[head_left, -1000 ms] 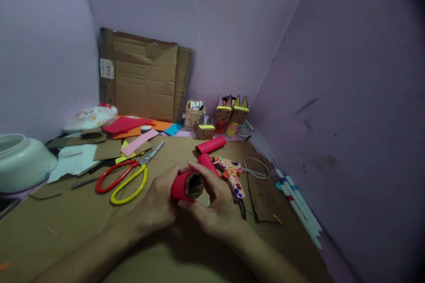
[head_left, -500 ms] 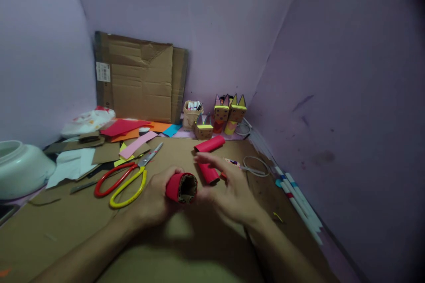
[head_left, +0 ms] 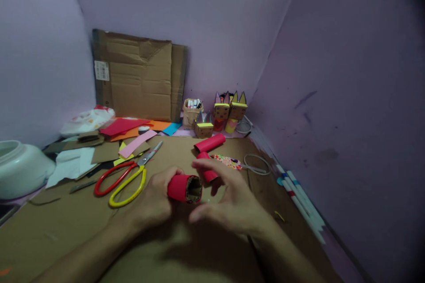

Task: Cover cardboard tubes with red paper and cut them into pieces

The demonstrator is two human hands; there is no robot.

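My left hand (head_left: 159, 194) is wrapped round a red paper-covered cardboard tube (head_left: 179, 188), whose open end faces right and toward me, showing corrugated cardboard inside. Just right of that end, my right hand (head_left: 226, 194) is held with thumb and fingers apart, holding nothing. Behind my right hand lie two more red tubes, one farther back (head_left: 210, 143) and one nearer (head_left: 206, 168), partly hidden by the fingers. Beside them rests a hot glue gun with a floral pattern (head_left: 227, 162), its grey cord coiled to the right.
Scissors with red and yellow handles (head_left: 128, 185) lie left of my hands. Coloured paper (head_left: 124, 127) and cardboard scraps are piled behind them, near a white pot (head_left: 25, 170). Cardboard cat-eared figures (head_left: 222, 110) and a marker holder (head_left: 192, 117) stand at the back. White tubes (head_left: 300, 203) line the right wall.
The held tube has shifted slightly right and turned so more of its side shows. My right hand has opened wider, and more of the glue gun has come into sight.
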